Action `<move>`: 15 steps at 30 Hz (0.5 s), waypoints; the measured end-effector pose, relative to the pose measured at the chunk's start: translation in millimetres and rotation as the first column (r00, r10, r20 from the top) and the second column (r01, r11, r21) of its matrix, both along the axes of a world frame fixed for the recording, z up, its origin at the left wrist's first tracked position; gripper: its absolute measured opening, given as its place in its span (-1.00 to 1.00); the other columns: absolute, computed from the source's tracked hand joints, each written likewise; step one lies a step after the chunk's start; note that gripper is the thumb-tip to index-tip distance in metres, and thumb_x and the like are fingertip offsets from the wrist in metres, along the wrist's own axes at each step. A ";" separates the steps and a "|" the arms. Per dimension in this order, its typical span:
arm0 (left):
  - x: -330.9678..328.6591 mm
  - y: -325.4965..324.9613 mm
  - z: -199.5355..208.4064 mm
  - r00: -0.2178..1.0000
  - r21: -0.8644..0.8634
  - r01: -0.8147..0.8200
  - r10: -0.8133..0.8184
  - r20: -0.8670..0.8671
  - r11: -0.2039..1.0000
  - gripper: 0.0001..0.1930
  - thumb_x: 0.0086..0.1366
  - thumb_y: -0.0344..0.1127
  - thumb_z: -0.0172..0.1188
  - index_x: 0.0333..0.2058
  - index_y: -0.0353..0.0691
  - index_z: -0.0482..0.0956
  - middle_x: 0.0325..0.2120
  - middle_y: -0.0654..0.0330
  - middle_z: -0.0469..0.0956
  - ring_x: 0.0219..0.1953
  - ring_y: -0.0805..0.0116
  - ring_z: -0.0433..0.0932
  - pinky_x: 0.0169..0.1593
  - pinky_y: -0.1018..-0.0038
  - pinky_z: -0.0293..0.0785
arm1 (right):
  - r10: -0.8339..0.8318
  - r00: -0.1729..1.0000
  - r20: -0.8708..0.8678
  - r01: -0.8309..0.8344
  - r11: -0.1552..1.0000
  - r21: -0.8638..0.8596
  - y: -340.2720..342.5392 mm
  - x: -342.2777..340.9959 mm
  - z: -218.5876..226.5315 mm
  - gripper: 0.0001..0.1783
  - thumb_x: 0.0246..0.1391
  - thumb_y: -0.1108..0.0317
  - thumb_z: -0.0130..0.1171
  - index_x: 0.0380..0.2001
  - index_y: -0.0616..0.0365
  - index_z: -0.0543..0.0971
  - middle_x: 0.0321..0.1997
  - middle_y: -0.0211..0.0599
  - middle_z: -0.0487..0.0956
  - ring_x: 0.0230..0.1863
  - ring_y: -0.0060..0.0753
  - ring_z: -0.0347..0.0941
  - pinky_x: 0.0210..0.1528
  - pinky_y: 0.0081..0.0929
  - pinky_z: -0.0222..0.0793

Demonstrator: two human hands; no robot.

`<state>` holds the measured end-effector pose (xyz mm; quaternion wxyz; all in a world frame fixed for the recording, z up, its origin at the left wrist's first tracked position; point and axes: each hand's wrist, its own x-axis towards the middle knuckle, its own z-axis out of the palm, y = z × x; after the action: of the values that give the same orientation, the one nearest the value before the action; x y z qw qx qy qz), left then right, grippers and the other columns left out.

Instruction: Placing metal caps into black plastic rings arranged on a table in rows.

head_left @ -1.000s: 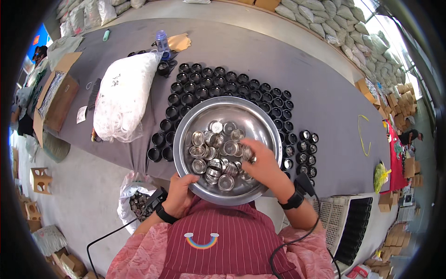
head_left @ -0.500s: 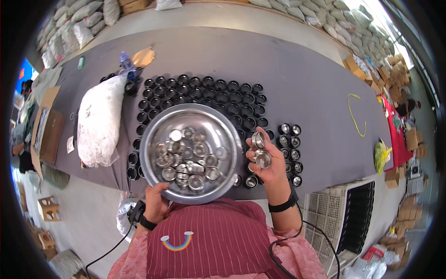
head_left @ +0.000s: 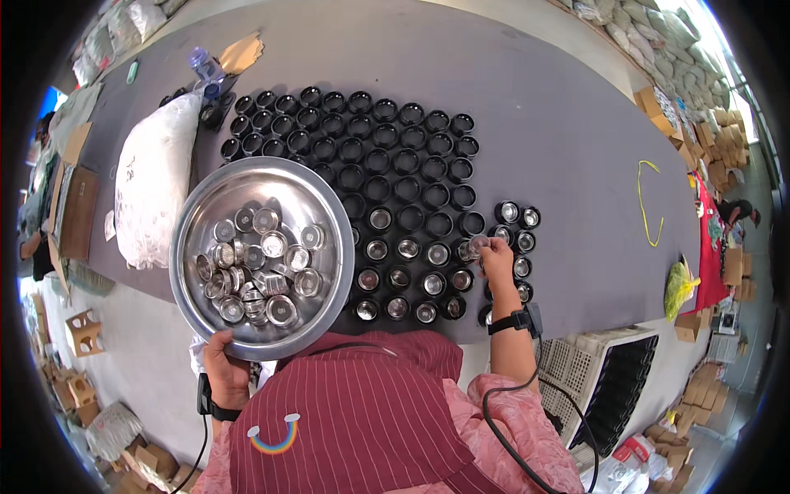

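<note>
My left hand (head_left: pixel 226 370) grips the near rim of a wide steel bowl (head_left: pixel 336 262), tilted over the table's front edge. Loose round silver metal cups (head_left: pixel 274 244) lie heaped in the bowl. Rows of black round cups (head_left: pixel 352 150) stand on the table beyond and to the right of it. Several nearer ones hold a metal piece inside, like the black cup with a silver insert (head_left: pixel 433 284). With fingers pinched, my right hand (head_left: pixel 498 262) holds a small metal cup (head_left: pixel 476 245) at the black cups' right side; its palm is hidden.
A stuffed white bag (head_left: pixel 155 185) lies on the grey table (head_left: pixel 568 148) at left, near a bottle (head_left: pixel 203 66) and brown paper (head_left: pixel 241 54). A yellow cord (head_left: pixel 648 206) lies at right. Below the table's right edge stands a plastic crate (head_left: pixel 576 370). A cable runs along my right arm.
The bowl has moved left with my left hand, uncovering filled black cups. My right hand, palm up with metal cups before, has turned over and come down to the cups. The view has shifted.
</note>
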<state>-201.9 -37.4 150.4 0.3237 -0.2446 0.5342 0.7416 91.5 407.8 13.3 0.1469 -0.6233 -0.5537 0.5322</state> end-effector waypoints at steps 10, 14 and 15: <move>16.7 6.0 9.7 0.996 -0.012 -0.087 0.087 0.017 0.996 -0.61 0.14 -0.38 0.11 -0.03 -0.37 0.46 -0.11 0.03 0.57 -0.07 0.09 0.57 0.12 0.12 0.46 | -0.109 0.994 0.021 0.108 0.994 0.024 20.2 3.5 -19.6 -0.79 0.02 0.44 0.11 -0.23 0.20 0.58 -0.51 -0.41 0.54 -0.61 -0.59 0.43 -0.73 -0.57 0.27; 21.9 13.8 15.6 0.997 0.011 -0.069 0.069 -0.017 0.998 -0.57 0.15 -0.37 0.10 0.02 -0.38 0.43 -0.08 0.03 0.56 -0.04 0.08 0.55 0.14 0.11 0.44 | -0.052 0.996 0.075 0.045 0.995 0.094 33.1 -0.6 -18.9 -0.79 -0.01 0.40 0.19 -0.28 0.26 0.59 -0.51 -0.37 0.55 -0.64 -0.54 0.42 -0.72 -0.52 0.29; 21.4 12.6 12.7 0.998 0.009 -0.069 0.069 -0.003 0.998 -0.57 0.15 -0.37 0.10 0.02 -0.38 0.43 -0.08 0.03 0.56 -0.04 0.08 0.55 0.14 0.11 0.44 | -0.054 0.996 0.077 0.047 0.995 0.093 37.8 -3.9 -18.0 -0.79 -0.01 0.40 0.19 -0.28 0.26 0.59 -0.51 -0.37 0.55 -0.64 -0.54 0.42 -0.72 -0.52 0.29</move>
<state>-180.4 -24.7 163.1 0.2981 -0.2604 0.5224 0.7553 87.7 445.7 -4.7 0.1666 -0.6505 -0.5668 0.4773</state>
